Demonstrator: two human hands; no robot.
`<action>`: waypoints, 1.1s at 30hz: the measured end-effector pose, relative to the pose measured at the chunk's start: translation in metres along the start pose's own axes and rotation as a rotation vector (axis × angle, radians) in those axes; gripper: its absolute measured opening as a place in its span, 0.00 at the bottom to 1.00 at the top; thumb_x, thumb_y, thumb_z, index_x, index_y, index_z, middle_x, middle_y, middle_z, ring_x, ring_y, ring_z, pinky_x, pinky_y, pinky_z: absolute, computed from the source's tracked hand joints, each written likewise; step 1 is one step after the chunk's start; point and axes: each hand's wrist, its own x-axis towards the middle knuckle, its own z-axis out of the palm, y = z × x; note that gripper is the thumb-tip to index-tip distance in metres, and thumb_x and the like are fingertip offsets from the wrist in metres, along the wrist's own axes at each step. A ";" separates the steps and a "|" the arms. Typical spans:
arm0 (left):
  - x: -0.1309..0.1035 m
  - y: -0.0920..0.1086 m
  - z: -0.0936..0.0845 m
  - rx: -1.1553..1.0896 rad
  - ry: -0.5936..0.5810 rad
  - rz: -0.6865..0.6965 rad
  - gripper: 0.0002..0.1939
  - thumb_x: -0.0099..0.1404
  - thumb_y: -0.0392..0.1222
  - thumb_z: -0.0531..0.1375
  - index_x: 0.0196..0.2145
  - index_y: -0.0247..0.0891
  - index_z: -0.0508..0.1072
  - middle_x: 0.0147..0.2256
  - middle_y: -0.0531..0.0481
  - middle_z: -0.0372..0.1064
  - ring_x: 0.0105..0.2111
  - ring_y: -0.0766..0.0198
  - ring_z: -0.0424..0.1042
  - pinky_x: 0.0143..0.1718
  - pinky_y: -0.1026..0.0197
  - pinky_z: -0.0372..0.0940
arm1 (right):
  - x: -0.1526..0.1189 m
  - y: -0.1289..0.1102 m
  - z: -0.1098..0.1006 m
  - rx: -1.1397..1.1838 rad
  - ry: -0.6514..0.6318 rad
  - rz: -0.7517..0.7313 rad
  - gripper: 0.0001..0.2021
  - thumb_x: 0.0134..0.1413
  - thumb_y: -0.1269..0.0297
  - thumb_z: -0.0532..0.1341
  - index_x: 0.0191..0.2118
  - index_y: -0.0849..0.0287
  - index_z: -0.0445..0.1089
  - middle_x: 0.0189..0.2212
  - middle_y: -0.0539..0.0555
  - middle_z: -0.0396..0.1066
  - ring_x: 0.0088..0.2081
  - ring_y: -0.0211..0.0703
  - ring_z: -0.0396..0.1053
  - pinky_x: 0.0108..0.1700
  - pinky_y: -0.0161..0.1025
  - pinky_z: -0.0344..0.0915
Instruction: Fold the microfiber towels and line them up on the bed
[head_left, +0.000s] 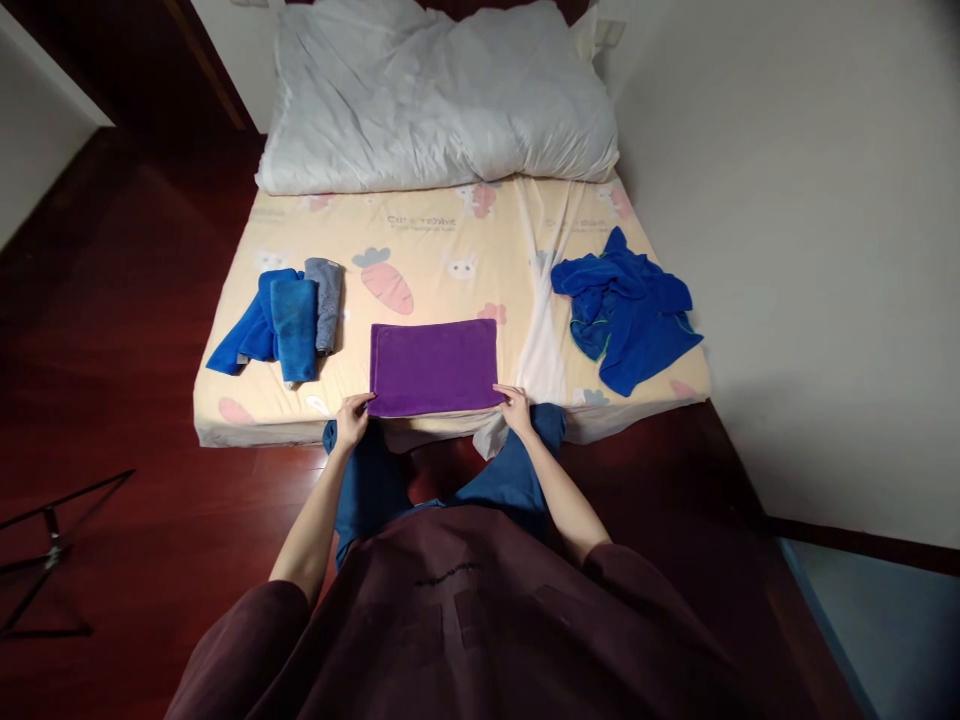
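Observation:
A purple towel, folded into a flat rectangle, lies at the front edge of the bed. My left hand pinches its near left corner between thumb and fingers. At the near right corner, my right hand grips the cloth the same way. To the left lie rolled cloths: a blue roll, a grey roll, and another blue one partly behind. A crumpled heap of blue cloth with a thin green edge rests on the right.
The bed wears a cream sheet printed with carrots and rabbits. A bunched white quilt covers its far end. A pale wall runs along the right, and black tripod legs stand on the dark red floor at left.

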 end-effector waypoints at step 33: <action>0.042 0.007 0.008 0.091 0.096 -0.221 0.20 0.68 0.56 0.55 0.26 0.41 0.73 0.30 0.45 0.67 0.37 0.53 0.70 0.48 0.49 0.68 | 0.043 0.010 0.027 0.131 0.282 0.335 0.22 0.51 0.44 0.64 0.33 0.62 0.77 0.29 0.59 0.79 0.29 0.46 0.73 0.36 0.43 0.73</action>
